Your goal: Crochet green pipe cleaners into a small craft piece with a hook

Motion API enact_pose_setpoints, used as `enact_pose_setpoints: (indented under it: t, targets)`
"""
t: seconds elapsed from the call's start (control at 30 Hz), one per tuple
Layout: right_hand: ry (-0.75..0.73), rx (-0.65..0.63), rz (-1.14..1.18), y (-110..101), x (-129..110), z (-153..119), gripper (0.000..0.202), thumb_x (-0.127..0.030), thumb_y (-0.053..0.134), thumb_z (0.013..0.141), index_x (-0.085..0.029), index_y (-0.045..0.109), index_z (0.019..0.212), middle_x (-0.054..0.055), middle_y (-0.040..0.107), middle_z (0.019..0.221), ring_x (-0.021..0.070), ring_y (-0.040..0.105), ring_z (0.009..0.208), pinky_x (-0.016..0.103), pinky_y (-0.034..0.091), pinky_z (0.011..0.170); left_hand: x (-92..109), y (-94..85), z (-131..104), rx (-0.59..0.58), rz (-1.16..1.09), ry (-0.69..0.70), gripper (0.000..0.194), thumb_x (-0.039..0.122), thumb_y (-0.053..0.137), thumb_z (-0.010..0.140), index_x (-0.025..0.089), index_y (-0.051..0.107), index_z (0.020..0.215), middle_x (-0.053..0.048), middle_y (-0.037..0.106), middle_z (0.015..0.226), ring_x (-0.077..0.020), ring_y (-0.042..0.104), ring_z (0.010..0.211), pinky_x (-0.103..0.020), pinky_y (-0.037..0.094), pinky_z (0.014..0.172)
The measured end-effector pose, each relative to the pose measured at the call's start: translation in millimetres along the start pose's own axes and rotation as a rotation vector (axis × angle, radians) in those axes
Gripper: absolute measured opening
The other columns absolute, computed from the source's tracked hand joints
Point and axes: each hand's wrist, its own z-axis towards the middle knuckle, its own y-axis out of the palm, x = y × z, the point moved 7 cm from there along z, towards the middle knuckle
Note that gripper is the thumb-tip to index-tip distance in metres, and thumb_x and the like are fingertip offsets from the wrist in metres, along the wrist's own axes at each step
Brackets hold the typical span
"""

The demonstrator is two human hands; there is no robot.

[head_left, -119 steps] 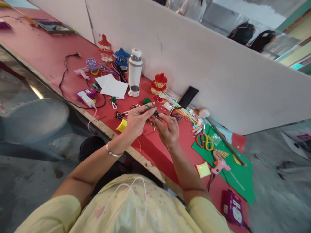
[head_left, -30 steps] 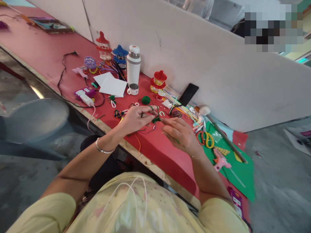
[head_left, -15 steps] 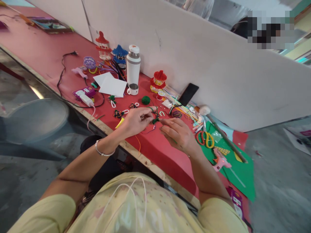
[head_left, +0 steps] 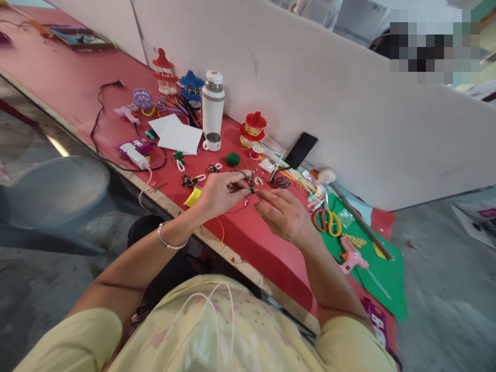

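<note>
My left hand (head_left: 217,194) is closed in a pinch on green yarn (head_left: 252,181), with a strand passing over its raised index finger. From the right, my right hand (head_left: 284,211) meets the small dark green yarn piece, its thumb and fingertips pressed together there. Whether a thin tool is in those fingertips is too small to tell. Just beyond the hands sits a green ball of yarn (head_left: 232,159). Small yarn pieces with white bead loops (head_left: 189,181) lie left of my left hand, and a yellow scrap (head_left: 192,197) is beside its wrist.
A white flask (head_left: 213,111) and its cup (head_left: 212,142) stand by the partition (head_left: 310,88). A phone (head_left: 303,150) leans there. Scissors (head_left: 327,222) and a pink glue gun (head_left: 352,257) lie on green sheet (head_left: 387,281) at right. A grey stool (head_left: 58,191) stands left.
My left hand has shifted slightly right, closer to the right fingertips, covering more of the green yarn piece. More of the yellow scrap shows. The right hand stays nearly in place.
</note>
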Motion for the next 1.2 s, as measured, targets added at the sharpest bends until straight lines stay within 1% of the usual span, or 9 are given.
enact_pose_setpoints:
  t: [0.13,0.27,0.47,0.63,0.77,0.9,1.0,1.1,1.2]
  targets:
    - [-0.009,0.015,0.043,-2,-1,1,0.024,-0.016,0.067,0.098,-0.024,0.068,0.121,0.016,0.079,0.127,0.0269,0.075,0.111,0.048,0.064,0.094,4,-3.2,-1,0.029,0.018,0.014,0.016,0.026,0.073,0.078,0.014,0.08,0.086,-0.008,0.083,0.092,-0.0133,0.066,0.066,-0.023,0.051,0.059]
    - [0.05,0.05,0.249,-10,2,5,0.021,-0.018,0.064,0.101,-0.025,0.068,0.12,0.014,0.081,0.122,0.024,0.078,0.11,0.045,0.065,0.094,5,-4.0,-2,0.009,-0.002,-0.011,0.015,0.024,0.075,0.075,0.015,0.081,0.085,-0.008,0.083,0.095,-0.0135,0.068,0.067,-0.022,0.051,0.058]
    - [0.35,0.101,0.627,-13,25,-4,0.015,-0.029,0.063,0.104,-0.025,0.077,0.106,0.009,0.084,0.117,0.0222,0.081,0.107,0.04,0.065,0.096,0,0.2,-2,-0.065,-0.258,-0.109,0.026,0.023,0.083,0.068,0.013,0.081,0.092,-0.007,0.08,0.087,-0.0133,0.068,0.063,-0.023,0.053,0.055]
    - [0.511,0.361,0.984,14,44,-25,0.03,-0.053,0.065,0.1,-0.026,0.079,0.1,0.008,0.084,0.109,0.0231,0.08,0.099,0.041,0.068,0.085,-3,17.1,-4,-0.143,-0.633,-0.243,0.048,0.025,0.091,0.067,0.011,0.08,0.111,-0.006,0.078,0.082,-0.0171,0.072,0.061,-0.025,0.057,0.048]
    - [0.489,0.521,0.823,29,39,-26,0.027,-0.053,0.068,0.099,-0.029,0.081,0.103,0.008,0.081,0.104,0.023,0.078,0.099,0.042,0.066,0.086,-7,20.5,-4,-0.065,-0.762,-0.276,0.053,0.022,0.097,0.06,0.01,0.08,0.108,-0.008,0.081,0.086,-0.0175,0.074,0.062,-0.022,0.052,0.044]
    - [0.335,0.628,0.472,18,19,-15,0.022,-0.044,0.072,0.098,-0.033,0.081,0.115,0.007,0.078,0.109,0.022,0.074,0.097,0.041,0.064,0.083,-8,19.3,-4,-0.004,-0.799,-0.3,0.054,0.022,0.098,0.06,0.011,0.08,0.11,-0.004,0.077,0.075,-0.0154,0.071,0.058,-0.021,0.05,0.045]
    - [0.291,0.592,0.335,14,13,-6,0.024,-0.037,0.07,0.1,-0.036,0.077,0.123,0.007,0.075,0.11,0.0207,0.073,0.097,0.039,0.063,0.081,-7,15.2,-5,0.068,-0.776,-0.265,0.049,0.026,0.097,0.062,0.012,0.08,0.106,-0.002,0.074,0.07,-0.0127,0.066,0.054,-0.021,0.048,0.045]
    - [0.306,0.54,0.259,18,12,-2,0.027,-0.033,0.069,0.101,-0.035,0.075,0.127,0.007,0.074,0.109,0.0208,0.073,0.098,0.038,0.063,0.081,-7,10.9,-7,0.175,-0.613,-0.18,0.028,0.025,0.093,0.066,0.013,0.08,0.088,-0.002,0.074,0.073,-0.0096,0.062,0.056,-0.021,0.049,0.051]
    - [0.293,0.578,0.062,27,7,-3,0.035,-0.027,0.073,0.098,-0.037,0.073,0.131,0.007,0.075,0.113,0.0227,0.072,0.102,0.04,0.063,0.087,-7,12.8,-11,0.306,-0.526,-0.13,0.014,0.022,0.088,0.07,0.014,0.078,0.076,0.001,0.071,0.07,-0.0072,0.058,0.059,-0.02,0.05,0.057]
